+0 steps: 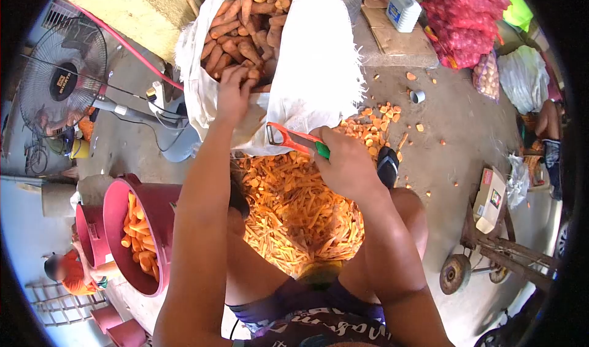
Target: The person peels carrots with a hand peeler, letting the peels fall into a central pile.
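Note:
My right hand (346, 160) is closed around a vegetable peeler (294, 139) with a red frame and a green part by my fingers. Its head points left, just over the front of a white woven sack (313, 58). Inside the sack lie many unpeeled carrots (245, 37). My left hand (234, 92) reaches over the sack's near edge, fingers bent and slightly apart, touching the carrots; no carrot is clearly in its grasp. Below both hands, between my legs, a heap of orange carrot peelings (300, 206) covers the floor.
At left, a dark red tub (169, 193) holds peeled carrots (140, 236). A fan (64, 77) stands behind it, and a person in orange (76, 273) sits at far left. Cut carrot pieces (377, 123), red mesh sacks (463, 15), a jug (404, 9) and a hand cart (491, 242) are right.

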Available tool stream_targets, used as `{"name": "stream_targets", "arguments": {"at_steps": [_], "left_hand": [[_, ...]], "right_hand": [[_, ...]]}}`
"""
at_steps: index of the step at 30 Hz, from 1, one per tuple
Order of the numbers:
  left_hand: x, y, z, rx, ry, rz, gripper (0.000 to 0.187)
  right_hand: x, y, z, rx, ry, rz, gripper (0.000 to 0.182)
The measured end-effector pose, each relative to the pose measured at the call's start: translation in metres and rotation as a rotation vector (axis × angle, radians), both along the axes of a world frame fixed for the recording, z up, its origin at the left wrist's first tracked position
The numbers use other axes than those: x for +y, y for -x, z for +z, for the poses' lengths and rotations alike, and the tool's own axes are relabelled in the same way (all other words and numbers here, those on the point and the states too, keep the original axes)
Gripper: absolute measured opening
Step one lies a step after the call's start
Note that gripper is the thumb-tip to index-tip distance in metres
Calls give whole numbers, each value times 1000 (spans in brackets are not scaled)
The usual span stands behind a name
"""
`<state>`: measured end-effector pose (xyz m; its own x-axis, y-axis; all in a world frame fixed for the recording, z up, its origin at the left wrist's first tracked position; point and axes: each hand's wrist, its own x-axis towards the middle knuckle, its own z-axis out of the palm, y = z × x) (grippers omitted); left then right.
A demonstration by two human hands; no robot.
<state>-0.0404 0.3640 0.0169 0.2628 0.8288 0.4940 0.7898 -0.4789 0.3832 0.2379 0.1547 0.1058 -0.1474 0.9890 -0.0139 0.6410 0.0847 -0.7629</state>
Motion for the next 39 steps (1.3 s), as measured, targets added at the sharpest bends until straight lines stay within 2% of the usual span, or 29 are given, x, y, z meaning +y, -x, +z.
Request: {"name": "stream_targets", "arguments": {"at_steps": [2, 4, 5, 6, 8, 10, 11, 12, 14, 18, 21, 22, 24, 28, 30, 31, 32, 34, 35, 37, 39], "left_hand": [[-13, 1, 4, -81, -38, 33, 32], [-19, 14, 16, -165, -166, 195, 30], [-16, 24, 20, -256, -140, 212, 32], [-18, 29, 28, -708, 97, 191, 36], [-23, 50, 57, -909, -14, 85, 40], [-49, 41, 123, -1451, -20, -2, 42], [-55, 53, 135, -1610, 17, 48, 47], [-63, 59, 141, -1601, 1, 54, 47], [-84, 61, 148, -1810, 245, -92, 48], [-152, 47, 105, -1517, 490, 11, 52], [-229, 6, 82, -1199, 682, 149, 45], [-250, -1, 72, -1132, 702, 116, 40], [-283, -8, 54, -981, 699, 104, 36], [-321, -1, 31, -925, 613, 49, 35], [-333, 7, 27, -817, 618, 178, 40], [-334, 13, 18, -755, 563, 206, 48], [-337, 14, 21, -759, 566, 207, 48], [-342, 13, 25, -546, 416, 222, 50], [-346, 10, 32, -552, 419, 219, 50], [-353, 5, 45, -378, 449, 238, 48], [-357, 7, 40, -416, 456, 221, 47]], "right_hand": [[-7, -4, -4, 9, -9, -4, 22], [-12, -8, -4, 18, -26, 3, 22], [-14, -9, -2, 13, -25, -21, 22], [-16, -11, 1, 10, -25, -45, 22], [-17, -16, 4, 13, -40, -43, 21], [-18, -17, 7, 25, -46, -29, 21], [-20, -15, 9, 12, -32, -21, 21], [-21, -12, 12, -2, -20, -13, 21], [-25, -5, 17, -7, 12, 14, 23], [-32, 13, -6, -50, -24, 112, 29], [-39, 29, -21, -58, -44, 150, 30], [-42, 33, -22, -72, -43, 166, 30], [-50, 43, -22, -52, 2, 173, 30], [-67, 62, -26, -152, 49, 220, 28], [-73, 68, -26, -91, 17, 268, 27], [-76, 72, -26, -95, 19, 271, 27], [-79, 77, -27, -98, -11, 279, 27], [-85, 84, -29, -109, -39, 283, 28], [-88, 89, -31, -148, -20, 271, 29], [-90, 92, -37, -195, 4, 259, 30], [-84, 91, -47, -246, 68, 243, 31]]}}
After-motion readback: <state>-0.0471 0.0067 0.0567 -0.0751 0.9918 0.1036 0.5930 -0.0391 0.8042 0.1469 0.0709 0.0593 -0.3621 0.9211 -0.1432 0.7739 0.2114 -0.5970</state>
